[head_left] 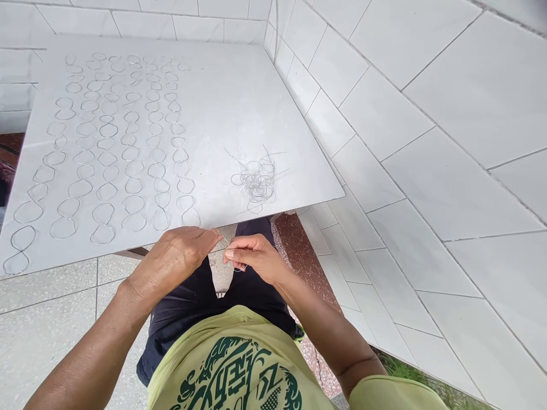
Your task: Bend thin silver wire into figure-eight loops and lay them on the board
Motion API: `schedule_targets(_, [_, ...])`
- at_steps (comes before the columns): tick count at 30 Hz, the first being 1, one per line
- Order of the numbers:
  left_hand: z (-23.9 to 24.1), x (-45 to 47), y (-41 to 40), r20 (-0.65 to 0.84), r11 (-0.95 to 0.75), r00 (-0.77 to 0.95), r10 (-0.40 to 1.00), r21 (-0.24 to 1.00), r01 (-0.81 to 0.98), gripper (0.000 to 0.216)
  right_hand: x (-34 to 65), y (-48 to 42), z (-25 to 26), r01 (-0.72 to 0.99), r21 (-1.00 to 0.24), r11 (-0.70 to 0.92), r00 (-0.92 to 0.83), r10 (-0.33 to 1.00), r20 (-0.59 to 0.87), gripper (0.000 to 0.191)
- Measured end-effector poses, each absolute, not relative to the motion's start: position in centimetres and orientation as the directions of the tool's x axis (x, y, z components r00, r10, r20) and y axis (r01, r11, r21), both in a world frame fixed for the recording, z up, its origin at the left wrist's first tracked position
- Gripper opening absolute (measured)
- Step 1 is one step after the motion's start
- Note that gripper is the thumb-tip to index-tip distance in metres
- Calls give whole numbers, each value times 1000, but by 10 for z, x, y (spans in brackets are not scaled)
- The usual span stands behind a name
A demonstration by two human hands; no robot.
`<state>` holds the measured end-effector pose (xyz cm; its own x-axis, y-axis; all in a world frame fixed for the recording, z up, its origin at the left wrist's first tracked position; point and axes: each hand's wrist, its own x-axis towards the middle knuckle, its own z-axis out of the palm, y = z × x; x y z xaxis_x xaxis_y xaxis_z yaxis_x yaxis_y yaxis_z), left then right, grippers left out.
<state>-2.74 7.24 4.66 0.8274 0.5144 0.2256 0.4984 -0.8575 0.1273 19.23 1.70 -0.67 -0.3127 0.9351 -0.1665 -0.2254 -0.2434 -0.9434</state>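
My left hand (182, 256) and my right hand (252, 255) meet just below the near edge of a white table (239, 102), above my lap. Both are closed in a pinch on one thin piece of silver wire (225, 244) that runs between the fingertips and loops down under my right hand. On the table, several rows of finished figure-eight wire loops (115, 154) lie spread across the left and middle. A tangled heap of loose wire pieces (257, 177) sits near the table's front right, a little beyond my right hand.
A white tiled wall (427, 125) runs along the table's right side and behind it. The floor below is pale speckled tile (47, 319) with a reddish strip (299, 250) at the right. My dark trousers and yellow-green shirt fill the bottom middle.
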Motion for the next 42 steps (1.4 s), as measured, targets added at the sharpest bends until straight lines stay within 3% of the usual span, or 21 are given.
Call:
schedule_targets(8, [50,-25,73,189,-866,845,500,110,488,22,190,16,-9,-177,-948,-266,-320,926,-200,31])
schedule_targets(16, [64,-27,74,298,-740,688,662,406,537,30,203,20,-4,-230,-955,-188,-282,952,-119,28])
schedule_targets(19, [78,-34,74,264,-670,638,724,488,559,34,210,20,2,-174,-975,-140,-278,957,-88,29])
schedule_targets(26, [78,-22,62,175,-624,624,761,459,632,26,210,15,10,-7,-1000,-8,-270,963,-6,28])
schedule_targets(29, [69,-14,59,205,-639,615,761,398,658,29,203,12,10,15,-1000,17,-259,966,13,29])
schedule_targets(37, [42,0,47,340,-633,535,773,374,678,30,197,13,0,-21,-999,-27,-228,973,-21,30])
schedule_targets(39, [38,3,44,358,-601,485,798,402,691,29,199,14,0,-50,-997,-51,-230,972,-38,29])
schedule_targets(42, [44,0,43,297,-523,432,852,541,658,27,202,15,2,-138,-987,-87,-240,969,-52,28])
